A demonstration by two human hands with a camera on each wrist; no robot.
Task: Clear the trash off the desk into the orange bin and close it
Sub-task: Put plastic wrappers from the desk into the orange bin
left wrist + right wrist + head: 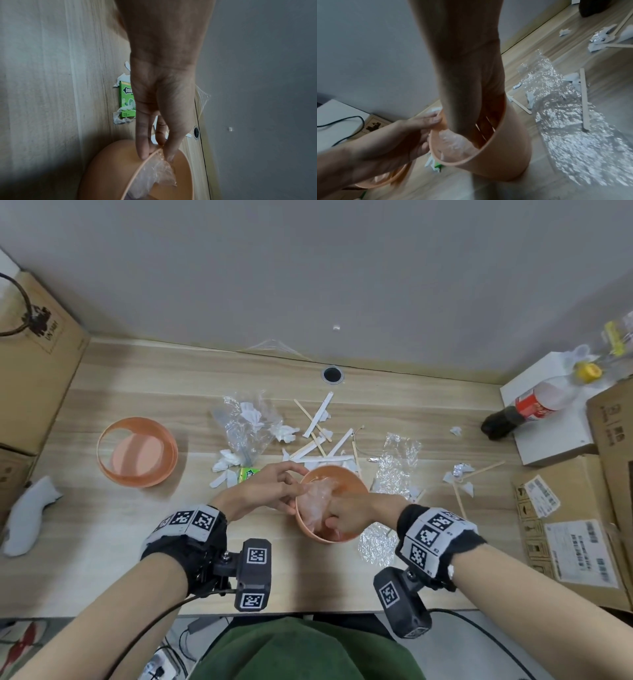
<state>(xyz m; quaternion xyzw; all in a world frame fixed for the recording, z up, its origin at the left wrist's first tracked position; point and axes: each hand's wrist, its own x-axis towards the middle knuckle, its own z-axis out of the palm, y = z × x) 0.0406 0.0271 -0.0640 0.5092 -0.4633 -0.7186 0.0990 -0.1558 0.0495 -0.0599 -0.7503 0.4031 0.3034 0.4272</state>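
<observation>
Head view: round orange plastic bin (330, 505) stands on the pale wood counter (137, 529), at its near centre.
Left hand (263, 491): fingers pinch the bin's rim, steadying it.
Right hand (349, 513): reaches into the bin, pressing crumpled clear plastic film (317, 501); its grip is hidden.
Orange round lid (137, 451): lies apart, to the left.
Risk: hard downward pushing could tip the light bin; springy film may rebound and block the lid.

left hand (163, 108) pinching orange bin (109, 169) rim, crumpled clear plastic (157, 174) inside; green gum box (126, 100) on desk (51, 81)
</observation>
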